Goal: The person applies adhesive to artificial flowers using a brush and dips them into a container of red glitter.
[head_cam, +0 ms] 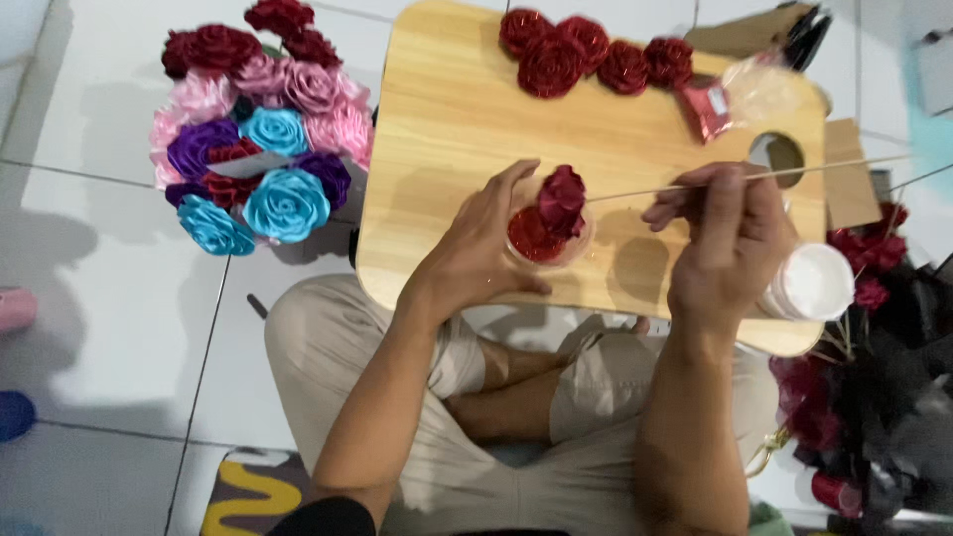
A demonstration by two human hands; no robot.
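Pinched on the thin wooden stick [685, 186], the right hand [730, 248] has its grip narrow, fingertips only, and the dark red ribbon rose [562, 200] on the stick's far end dips into a small clear cup of red glitter [541, 241]. Left hand [476, 248] cups that container on the wooden counter [447, 119]. Looks feather-light, soft, crushable; hold the stick, not the petals.

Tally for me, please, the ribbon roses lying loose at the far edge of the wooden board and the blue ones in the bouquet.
Glittery red ribbon roses on the pale wooden lap board: 5
Shiny blue satin ribbon roses in the bouquet: 3
Total: 8
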